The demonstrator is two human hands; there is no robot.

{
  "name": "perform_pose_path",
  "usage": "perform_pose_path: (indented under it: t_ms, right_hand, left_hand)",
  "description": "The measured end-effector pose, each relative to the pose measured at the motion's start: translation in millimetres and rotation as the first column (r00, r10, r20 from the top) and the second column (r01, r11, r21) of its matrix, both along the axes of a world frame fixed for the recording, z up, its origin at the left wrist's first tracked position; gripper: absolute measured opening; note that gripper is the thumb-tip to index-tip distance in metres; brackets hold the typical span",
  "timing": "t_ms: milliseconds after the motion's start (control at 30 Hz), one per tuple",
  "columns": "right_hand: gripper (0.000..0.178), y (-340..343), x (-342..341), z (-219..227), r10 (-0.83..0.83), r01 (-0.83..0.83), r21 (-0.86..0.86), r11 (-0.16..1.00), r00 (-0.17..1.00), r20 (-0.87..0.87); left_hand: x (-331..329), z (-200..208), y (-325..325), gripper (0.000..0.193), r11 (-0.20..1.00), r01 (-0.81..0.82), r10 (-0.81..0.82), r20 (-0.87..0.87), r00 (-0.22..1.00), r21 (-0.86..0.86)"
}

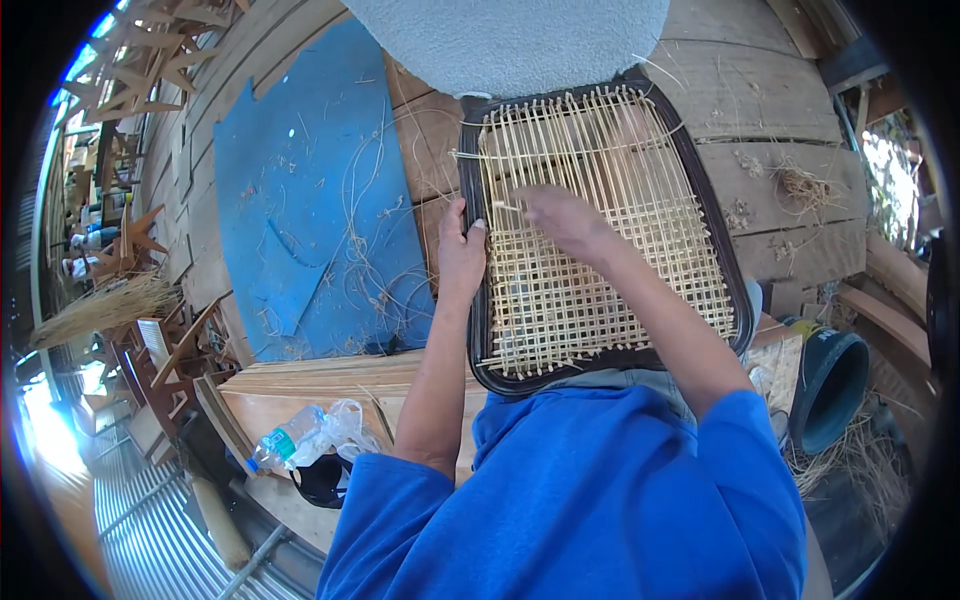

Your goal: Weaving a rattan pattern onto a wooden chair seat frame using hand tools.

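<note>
A dark-framed panel (737, 262) rests across my lap, filled with woven pale cane webbing (600, 290). The near half shows a close square weave. Toward the far edge, mostly lengthwise strands run with wider gaps. At the panel's left side, my left hand (462, 255) grips the dark rim, thumb on top and fingers along its outer side. My right hand (568, 222) is over the left middle of the webbing, slightly blurred, its fingers pinched on what looks like a pale cane strand (507, 206). Its fingertips are partly hidden.
Blue sheeting (300, 180) with loose strands lies on the plank floor to the left. A grey padded surface (520, 40) borders the panel's far end. Plastic bottles (290, 438) sit on the wooden bench (290, 390). A dark bucket (832, 390) lies at right, near fibre scraps (805, 190).
</note>
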State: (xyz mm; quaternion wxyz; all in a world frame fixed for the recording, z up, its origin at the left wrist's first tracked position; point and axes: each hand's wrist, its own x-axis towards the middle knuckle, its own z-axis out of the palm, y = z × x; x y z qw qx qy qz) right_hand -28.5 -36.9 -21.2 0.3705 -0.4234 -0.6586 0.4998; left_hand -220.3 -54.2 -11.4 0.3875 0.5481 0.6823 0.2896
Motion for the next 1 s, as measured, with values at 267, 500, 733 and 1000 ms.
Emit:
perform_pose_path:
  t_ms: [267,500,733,1000]
  right_hand:
    - [0.025,30.7,-6.0,40.5,0.035,-0.019,-0.164,0.986,0.995,0.094]
    - [0.023,41.6,72.1,53.5,-0.082,0.175,-0.503,0.846,0.976,0.202]
    - [0.027,37.4,74.7,68.7,-0.374,0.213,-0.535,0.818,0.902,-0.213]
    - [0.028,24.7,62.1,17.7,-0.129,0.372,-0.234,0.898,0.732,0.669]
  left_hand:
    - [2.6,22.4,-4.2,0.04,0.996,0.05,-0.024,-0.318,0.948,0.074]
    - [58.4,52.9,10.0,0.031,0.945,0.323,-0.282,-0.384,0.879,0.045]
    - [127.6,33.3,-21.2,0.032,0.775,0.544,-0.386,-0.44,0.811,0.321]
    - [110.9,37.5,23.2,0.019,0.94,0.312,-0.342,-0.421,0.84,-0.142]
